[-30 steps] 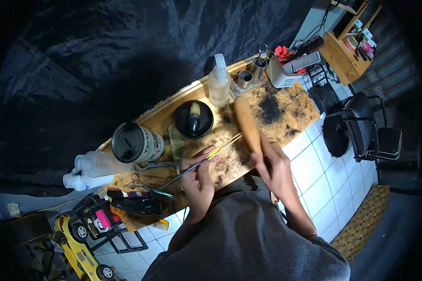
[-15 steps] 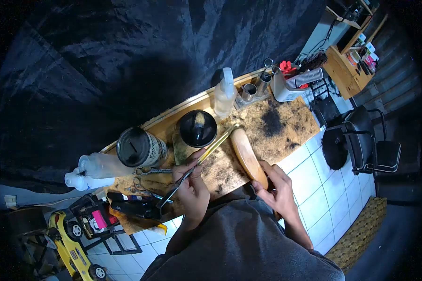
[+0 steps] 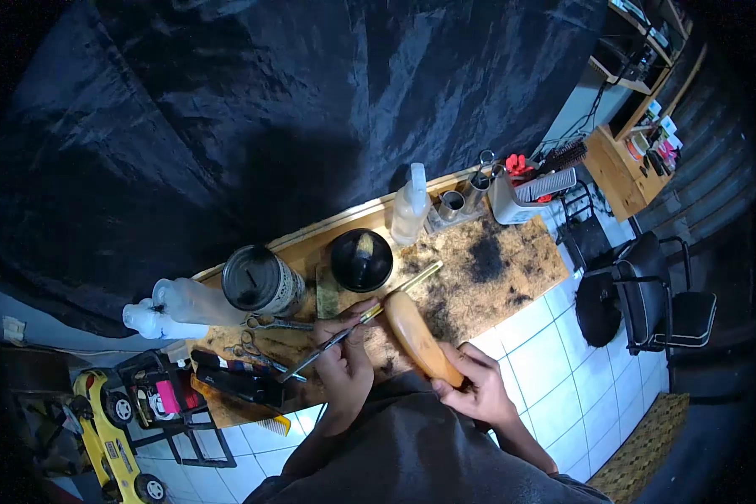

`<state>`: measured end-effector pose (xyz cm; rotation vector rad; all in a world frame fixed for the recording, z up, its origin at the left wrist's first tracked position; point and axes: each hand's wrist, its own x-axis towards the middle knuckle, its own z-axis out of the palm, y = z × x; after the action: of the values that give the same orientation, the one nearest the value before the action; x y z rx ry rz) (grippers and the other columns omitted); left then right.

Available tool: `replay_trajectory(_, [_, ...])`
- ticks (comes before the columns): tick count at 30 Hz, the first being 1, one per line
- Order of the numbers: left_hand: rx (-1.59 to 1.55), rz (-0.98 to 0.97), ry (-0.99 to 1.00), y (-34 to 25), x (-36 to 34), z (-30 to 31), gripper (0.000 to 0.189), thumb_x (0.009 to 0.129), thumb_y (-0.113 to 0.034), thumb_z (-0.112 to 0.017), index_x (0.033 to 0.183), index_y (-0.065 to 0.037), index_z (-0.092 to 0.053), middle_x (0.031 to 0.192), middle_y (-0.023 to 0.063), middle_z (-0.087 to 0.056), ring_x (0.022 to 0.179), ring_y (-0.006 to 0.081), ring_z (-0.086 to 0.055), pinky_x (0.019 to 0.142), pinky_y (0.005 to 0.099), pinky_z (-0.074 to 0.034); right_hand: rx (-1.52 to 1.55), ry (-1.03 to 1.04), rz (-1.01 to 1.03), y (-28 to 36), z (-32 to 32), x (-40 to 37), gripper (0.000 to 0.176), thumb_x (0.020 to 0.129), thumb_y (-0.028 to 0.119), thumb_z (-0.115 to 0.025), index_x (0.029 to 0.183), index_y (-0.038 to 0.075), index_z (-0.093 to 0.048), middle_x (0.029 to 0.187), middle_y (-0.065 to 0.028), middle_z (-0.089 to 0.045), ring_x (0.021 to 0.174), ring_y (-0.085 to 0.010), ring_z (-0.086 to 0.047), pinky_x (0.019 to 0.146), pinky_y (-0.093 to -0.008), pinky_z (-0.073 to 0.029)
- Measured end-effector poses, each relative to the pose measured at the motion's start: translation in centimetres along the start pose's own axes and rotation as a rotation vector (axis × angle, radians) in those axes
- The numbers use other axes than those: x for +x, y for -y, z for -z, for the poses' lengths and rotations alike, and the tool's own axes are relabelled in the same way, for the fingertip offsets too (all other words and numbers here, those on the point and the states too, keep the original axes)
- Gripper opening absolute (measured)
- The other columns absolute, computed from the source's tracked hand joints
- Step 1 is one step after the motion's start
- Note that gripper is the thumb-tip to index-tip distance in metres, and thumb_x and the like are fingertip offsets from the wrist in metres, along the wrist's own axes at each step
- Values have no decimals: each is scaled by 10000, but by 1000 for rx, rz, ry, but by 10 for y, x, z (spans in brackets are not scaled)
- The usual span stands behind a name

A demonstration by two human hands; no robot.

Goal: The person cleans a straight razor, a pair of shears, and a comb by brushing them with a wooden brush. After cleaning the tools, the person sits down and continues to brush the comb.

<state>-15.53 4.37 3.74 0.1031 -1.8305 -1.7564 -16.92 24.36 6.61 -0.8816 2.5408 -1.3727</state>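
The left hand (image 3: 347, 361) grips a slim tool (image 3: 372, 313), the right hand (image 3: 484, 391) a wooden brush (image 3: 418, 338) close beside it — dark clippings (image 3: 485, 257) lie uncleared on the tabletop (image 3: 460, 309).

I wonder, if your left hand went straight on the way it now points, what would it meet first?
Probably the black bowl with a brush in it, ahead of the left hand; depth is unclear, so the hand might pass above the rim.
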Motion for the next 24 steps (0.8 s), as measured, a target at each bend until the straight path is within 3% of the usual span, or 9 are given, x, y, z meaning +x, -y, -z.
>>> replay_trajectory(3, [-213,57,-23,-2,-2,0,118,932,34,-422,1038,27,-368,1121,250,-576,960,259,-633,859,331,-509,-16,-294,-91,-16,-6,1,476,800,203,-654,1156,-104,-577,736,-159,-579,589,-206,-551,506,-340,-484])
replay_trajectory(10, [142,128,16,-5,-5,3,123,934,48,-417,1048,33,-372,1127,226,-576,999,256,-624,904,300,-486,36,110,-76,4,8,7,503,770,242,-743,1147,-54,-592,780,-125,-533,669,-225,-527,617,-346,-450])
replay_trajectory(12, [150,149,-23,-5,-6,1,120,934,44,-427,1044,39,-377,1121,220,-579,989,252,-630,901,303,-489,-72,-12,42,-11,1,8,511,829,286,-682,1244,15,-559,805,-115,-577,635,-226,-574,587,-336,-527])
replay_trajectory(14, [-146,215,-82,-14,-4,-5,103,932,41,-440,1020,48,-386,1123,217,-584,1001,240,-625,895,298,-483,-134,-175,-66,-16,0,11,484,836,231,-671,1264,39,-549,845,-141,-600,680,-256,-587,630,-392,-528])
replay_trajectory(15, [-116,155,-67,-16,-5,-5,92,928,44,-433,999,39,-375,1143,279,-564,954,235,-630,841,308,-518,-166,-257,-152,-14,0,13,483,834,219,-672,1265,39,-548,847,-147,-604,695,-261,-595,637,-397,-527])
replay_trajectory(17, [-99,120,-57,-9,-12,-4,90,926,50,-427,998,37,-375,1144,279,-562,956,235,-629,845,308,-516,-191,-343,-255,-5,0,17,434,836,199,-670,1224,27,-581,836,-165,-615,698,-276,-613,626,-390,-526])
replay_trajectory(20, [-124,79,-48,-6,-14,-2,99,918,67,-421,1001,40,-374,1147,263,-562,976,240,-625,870,316,-511,-69,-167,90,-18,-15,7,381,836,233,-679,1138,5,-636,806,-143,-621,631,-250,-607,577,-359,-527])
replay_trajectory(22, [311,104,-45,-8,-17,6,100,917,61,-426,1001,49,-373,1146,253,-561,994,253,-619,893,335,-510,22,-36,26,3,-11,1,432,805,254,-709,1137,-11,-628,832,-142,-647,633,-233,-613,573,-363,-555])
replay_trajectory(24, [126,155,-61,-11,-17,-1,91,930,31,-428,997,54,-371,1152,260,-556,1004,270,-616,906,357,-510,9,-133,86,-4,-13,-1,429,818,256,-696,1150,-6,-622,831,-153,-648,632,-239,-612,578,-364,-557])
